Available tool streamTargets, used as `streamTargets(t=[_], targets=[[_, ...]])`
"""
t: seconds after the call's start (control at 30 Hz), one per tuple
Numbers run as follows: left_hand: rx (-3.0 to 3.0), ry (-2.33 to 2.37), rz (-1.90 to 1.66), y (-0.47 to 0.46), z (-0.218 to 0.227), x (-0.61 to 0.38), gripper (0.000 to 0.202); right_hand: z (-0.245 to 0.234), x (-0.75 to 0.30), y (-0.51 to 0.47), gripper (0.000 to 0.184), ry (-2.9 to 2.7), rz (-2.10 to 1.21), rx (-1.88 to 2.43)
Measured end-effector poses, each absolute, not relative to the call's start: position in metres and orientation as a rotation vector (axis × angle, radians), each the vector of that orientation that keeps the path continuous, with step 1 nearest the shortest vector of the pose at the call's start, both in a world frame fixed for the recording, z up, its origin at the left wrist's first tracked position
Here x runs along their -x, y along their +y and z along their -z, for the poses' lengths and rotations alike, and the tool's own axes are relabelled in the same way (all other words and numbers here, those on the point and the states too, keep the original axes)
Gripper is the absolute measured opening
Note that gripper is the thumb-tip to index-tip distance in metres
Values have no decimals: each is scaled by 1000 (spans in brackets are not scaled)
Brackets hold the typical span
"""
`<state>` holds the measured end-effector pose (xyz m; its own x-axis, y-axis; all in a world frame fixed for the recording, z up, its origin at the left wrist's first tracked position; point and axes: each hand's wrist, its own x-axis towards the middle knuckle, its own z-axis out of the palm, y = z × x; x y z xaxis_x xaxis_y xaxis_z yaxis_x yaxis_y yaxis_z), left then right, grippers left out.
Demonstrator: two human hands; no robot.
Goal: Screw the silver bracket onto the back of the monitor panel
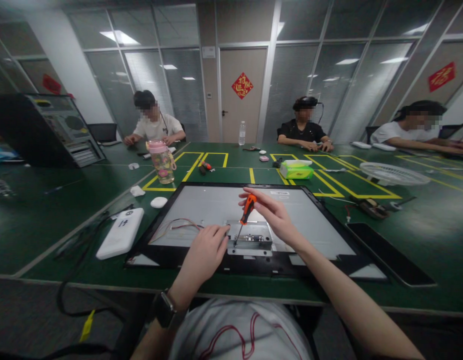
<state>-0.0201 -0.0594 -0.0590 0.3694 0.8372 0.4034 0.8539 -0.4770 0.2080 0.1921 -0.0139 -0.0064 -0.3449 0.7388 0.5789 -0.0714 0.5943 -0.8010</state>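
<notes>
Above the near half of a large flat panel (212, 197), a screwdriver (248, 210) stands at a slant on a metal bracket (267, 233). The panel lies on the green table (44, 220) straight ahead of the person, its black frame around a silvery face and its long sides running left to right.

The right hand (271, 215) has its fingers about the upper end of the orange-and-black handle, grasping it from the right; how firmly cannot be told. From there the tool's long axis runs down, leftward and back toward the person, so the tip lies below and to the left of the right hand — near the left part of the bracket's near edge. Whether it sits in a screw head is too small to make out.

The left hand (206, 250) is the nearer of the two to that tip: its fingertips reach the bracket's left end, just beside the shaft. The fingers are bent and close together; whether they pinch anything cannot be told, since the back of the hand hides their undersides.

Thin wires (175, 224) lie loosely on the panel to the left — beyond the left hand, apart from the tool.
</notes>
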Motion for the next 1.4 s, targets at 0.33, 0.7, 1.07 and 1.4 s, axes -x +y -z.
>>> streamTargets(t=[0.33, 0.7, 1.07, 1.4], targets=[[2573, -1591, 690, -59, 59, 21, 31, 5, -193, -15, 37, -1738, -929, 579], [2569, -1587, 687, -60, 58, 20, 30, 3, -196, -17, 35, -1754, -1041, 516], [2570, -1610, 655, -60, 58, 19, 31, 3, -195, -18, 37, -1764, -1054, 487], [2578, -1577, 689, -59, 58, 19, 31, 7, -188, -24, 37, -1808, -797, 476]])
